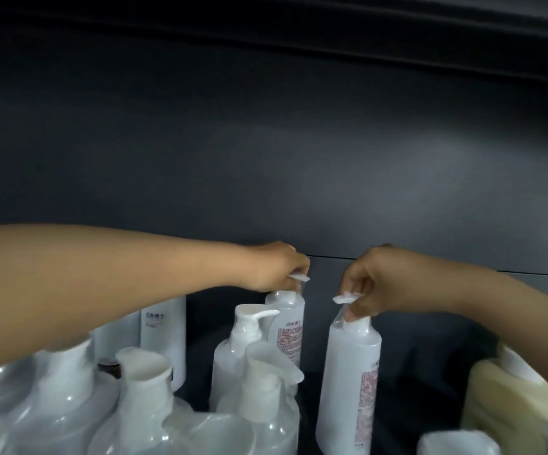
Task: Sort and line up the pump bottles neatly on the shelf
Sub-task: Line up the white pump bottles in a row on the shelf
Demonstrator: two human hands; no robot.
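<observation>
Viewing the head camera, I read the left hand (pixel 276 269), fingers pinching the pump of the rear bottle (pixel 286 323), upright on the shelf (pixel 423 389), nozzle pointing right. The right hand (pixel 391 284) fingers grip the pump of the near bottle (pixel 348 372); long axis near vertical, nozzle pointing left.

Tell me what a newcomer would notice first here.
Two bare arms reach in from either side: the left hand pinches the pump of the rear white bottle at centre, and the right hand pinches the pump of the nearer white bottle just right of it. A crowd of white pump bottles fills the lower left, under the dark shelf wall.
</observation>
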